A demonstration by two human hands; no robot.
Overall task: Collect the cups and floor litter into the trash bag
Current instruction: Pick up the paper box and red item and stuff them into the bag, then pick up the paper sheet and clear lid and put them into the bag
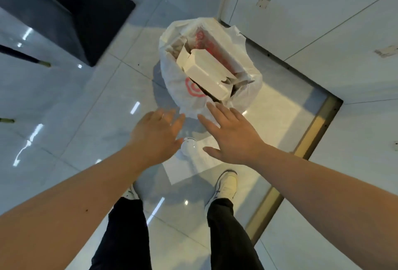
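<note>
Cool, fairly bright overhead light falls on the glossy pale-grey tiled floor (71, 106), which throws back white streaks of glare toward its left edge. A warmer yellowish patch lies along the brass-coloured metal threshold strip (310, 138). Soft shadows pool under the arms. Wide-angle distortion bends lines at the frame's edges; the whole picture is slightly soft.

No legible text; trash bag (183, 84) red print (unreadable).

Both bare arms outstretched, left hand (158, 135) and right hand (231, 135) empty, fingers spread
</note>
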